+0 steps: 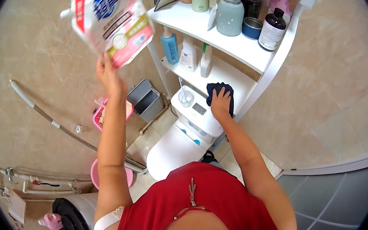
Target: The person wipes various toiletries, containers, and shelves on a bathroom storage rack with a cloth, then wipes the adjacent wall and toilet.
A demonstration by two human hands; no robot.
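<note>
Cloth [226,86], dark, bunched under my right hand [221,104], fingers spread over it, at the white lower shelf [224,74] above the toilet [173,152]. My left hand [109,79] grips a raised pouch [113,20] against beige marbled walls [42,50].

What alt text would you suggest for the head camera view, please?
A person's left hand holds up a white and pink pouch, while the right hand presses a dark cloth near a toilet tank. White shelves there hold bottles.
</note>
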